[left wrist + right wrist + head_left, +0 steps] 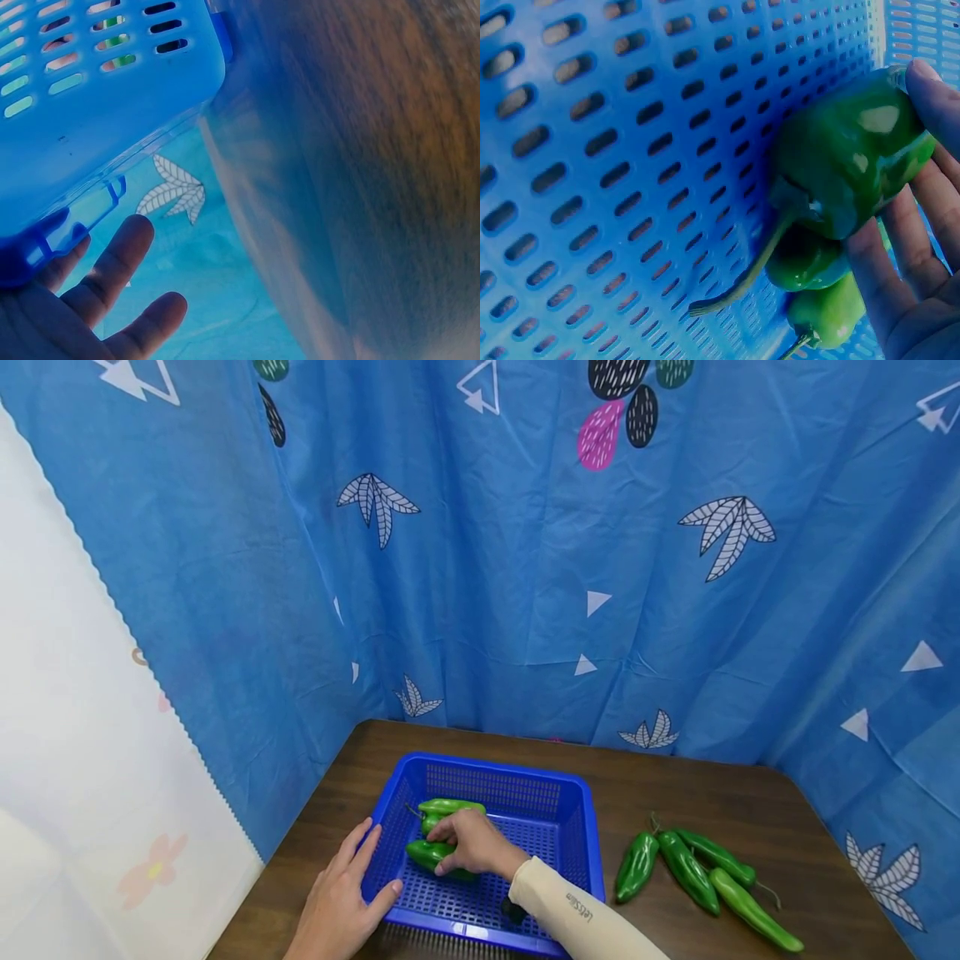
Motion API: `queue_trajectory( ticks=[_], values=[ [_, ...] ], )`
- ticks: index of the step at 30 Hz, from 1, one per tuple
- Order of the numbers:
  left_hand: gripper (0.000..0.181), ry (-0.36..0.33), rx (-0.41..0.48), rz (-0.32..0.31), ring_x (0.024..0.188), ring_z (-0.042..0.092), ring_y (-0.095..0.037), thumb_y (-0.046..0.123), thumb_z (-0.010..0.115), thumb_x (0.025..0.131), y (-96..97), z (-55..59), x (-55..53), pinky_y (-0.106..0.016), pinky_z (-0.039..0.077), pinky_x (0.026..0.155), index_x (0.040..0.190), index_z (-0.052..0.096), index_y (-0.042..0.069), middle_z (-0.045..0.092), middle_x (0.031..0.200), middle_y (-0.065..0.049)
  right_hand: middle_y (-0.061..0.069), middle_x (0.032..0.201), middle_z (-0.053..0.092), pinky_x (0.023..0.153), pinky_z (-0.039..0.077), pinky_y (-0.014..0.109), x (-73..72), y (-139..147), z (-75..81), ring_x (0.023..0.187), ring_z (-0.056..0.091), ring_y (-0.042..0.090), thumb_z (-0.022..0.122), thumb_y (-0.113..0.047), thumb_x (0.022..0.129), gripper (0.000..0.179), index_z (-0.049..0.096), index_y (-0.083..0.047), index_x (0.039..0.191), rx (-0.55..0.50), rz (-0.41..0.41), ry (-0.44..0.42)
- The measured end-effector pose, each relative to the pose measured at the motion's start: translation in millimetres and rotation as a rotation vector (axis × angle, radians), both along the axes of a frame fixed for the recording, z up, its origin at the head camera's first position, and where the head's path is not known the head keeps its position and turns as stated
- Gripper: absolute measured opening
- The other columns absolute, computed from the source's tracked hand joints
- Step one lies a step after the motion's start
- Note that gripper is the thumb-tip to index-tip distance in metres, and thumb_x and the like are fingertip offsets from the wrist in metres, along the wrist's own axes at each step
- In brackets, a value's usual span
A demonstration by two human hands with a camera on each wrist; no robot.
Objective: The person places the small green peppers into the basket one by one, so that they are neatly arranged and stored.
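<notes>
A dark green pepper [424,853] lies low in the blue plastic basket [480,762], pinched between the thumb and fingers of my right hand [477,842]. Seen from the right wrist, this glossy pepper [847,150] has its long curved stem toward the basket's slotted floor. Just beyond it in the basket are another dark green pepper [430,823] and a lighter green one [450,806]. My left hand [341,889] is at the basket's left side, fingers spread and fairly straight. In the left wrist view, its fingers [112,270] extend beside the basket's outer wall.
To the right of the basket, several green peppers [686,872] lie in a loose group on the brown wooden table [637,785]. A blue patterned curtain [510,610] hangs behind the table, and a white cloth [90,693] is at the left.
</notes>
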State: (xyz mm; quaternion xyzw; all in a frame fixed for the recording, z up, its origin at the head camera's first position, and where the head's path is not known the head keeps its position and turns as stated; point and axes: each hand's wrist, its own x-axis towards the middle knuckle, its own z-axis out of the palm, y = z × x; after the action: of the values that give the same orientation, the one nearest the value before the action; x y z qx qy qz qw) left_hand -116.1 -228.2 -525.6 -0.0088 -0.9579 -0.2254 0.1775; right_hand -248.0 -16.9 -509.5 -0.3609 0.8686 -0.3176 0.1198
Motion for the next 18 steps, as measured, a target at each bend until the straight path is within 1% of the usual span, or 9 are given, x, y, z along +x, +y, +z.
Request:
queue_trajectory(
  ticks=[4,11,15,18],
  values=[
    [0.08,-0.005,-0.003,0.006,0.128,0.058,-0.036,0.054,0.073,0.086,0.0,0.8,0.7,-0.065,0.048,0.088,0.151,0.047,0.015,0.04,0.158,-0.004,-0.006,0.103,0.078,0.076,0.053,0.014,0.0,-0.2,-3.2,0.088,0.071,0.001,0.093,-0.018,0.068,0.043,0.078,-0.014,0.108,-0.02,0.001,-0.016],
    [0.081,-0.04,-0.013,0.017,0.13,0.056,-0.035,0.056,0.071,0.086,1.6,2.4,-0.1,-0.065,0.048,0.089,0.152,0.046,0.016,0.039,0.158,-0.004,-0.006,0.101,0.078,0.077,0.054,0.015,-0.4,0.7,-6.6,0.089,0.071,0.001,0.092,-0.015,0.069,0.04,0.079,-0.012,0.106,-0.034,-0.011,-0.046],
    [0.081,-0.032,-0.014,0.017,0.13,0.056,-0.035,0.055,0.073,0.085,1.5,1.5,-0.4,-0.064,0.049,0.089,0.152,0.046,0.016,0.04,0.157,-0.004,-0.005,0.101,0.078,0.078,0.054,0.016,-0.3,1.7,-6.5,0.089,0.071,0.003,0.092,-0.015,0.069,0.04,0.078,-0.012,0.106,-0.042,-0.022,-0.054],
    [0.081,-0.017,-0.015,0.015,0.13,0.056,-0.034,0.054,0.073,0.085,0.7,0.2,-0.9,-0.063,0.049,0.088,0.152,0.046,0.016,0.04,0.157,-0.004,-0.004,0.102,0.078,0.077,0.054,0.017,-0.4,2.9,-3.7,0.089,0.072,0.005,0.092,-0.015,0.07,0.039,0.078,-0.012,0.107,-0.048,-0.031,-0.066]
  ],
)
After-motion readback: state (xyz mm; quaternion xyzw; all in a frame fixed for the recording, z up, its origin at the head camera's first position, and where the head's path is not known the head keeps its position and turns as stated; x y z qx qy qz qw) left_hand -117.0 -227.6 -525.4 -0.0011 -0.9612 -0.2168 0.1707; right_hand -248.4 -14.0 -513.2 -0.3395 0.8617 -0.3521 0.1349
